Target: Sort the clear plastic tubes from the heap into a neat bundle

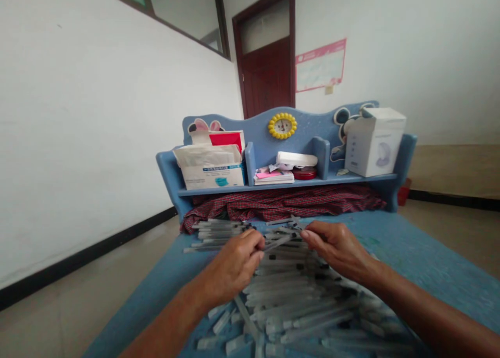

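Observation:
My left hand (236, 264) is closed, with a clear plastic pen (278, 242) sticking out of its fingers toward the right. My right hand (338, 246) pinches a small pale piece that looks like a pen cap (297, 222), just above the pen's dark end. Below and between the hands lies a heap of translucent pens (285, 290), some with black parts. Past my left hand, more pens (219, 233) lie side by side in a stack. Loose clear caps (222, 321) are scattered near the table's front.
The blue table (429, 264) has a raised shelf (328, 182) at the back. It carries a mask box (213, 173), papers, a red round tin (304, 174) and a white box (375, 142). A checked cloth (281, 202) is bunched beneath it.

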Tool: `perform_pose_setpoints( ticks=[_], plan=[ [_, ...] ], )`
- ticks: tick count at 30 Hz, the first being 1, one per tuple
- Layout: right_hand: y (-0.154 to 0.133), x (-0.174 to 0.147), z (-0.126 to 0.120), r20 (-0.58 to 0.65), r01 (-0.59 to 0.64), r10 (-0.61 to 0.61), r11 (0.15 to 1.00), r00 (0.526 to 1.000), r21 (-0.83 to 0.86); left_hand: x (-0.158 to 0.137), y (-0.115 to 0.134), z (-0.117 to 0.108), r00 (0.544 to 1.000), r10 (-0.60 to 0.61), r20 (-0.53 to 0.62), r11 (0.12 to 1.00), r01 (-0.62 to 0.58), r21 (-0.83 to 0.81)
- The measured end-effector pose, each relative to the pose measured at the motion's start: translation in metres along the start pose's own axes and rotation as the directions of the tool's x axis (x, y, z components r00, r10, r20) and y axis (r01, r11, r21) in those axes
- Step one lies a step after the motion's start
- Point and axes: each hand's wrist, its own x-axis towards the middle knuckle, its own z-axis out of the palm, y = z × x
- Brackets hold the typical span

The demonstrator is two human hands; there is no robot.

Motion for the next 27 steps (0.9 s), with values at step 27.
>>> perform_pose_setpoints(
  ticks=[27],
  plan=[
    [0.002,0.001,0.007,0.333,-0.325,0.146,0.746,0.932,0.581,-0.012,0.004,0.029,0.948,0.233,-0.219,0.970,-0.241,-0.014]
  ],
)
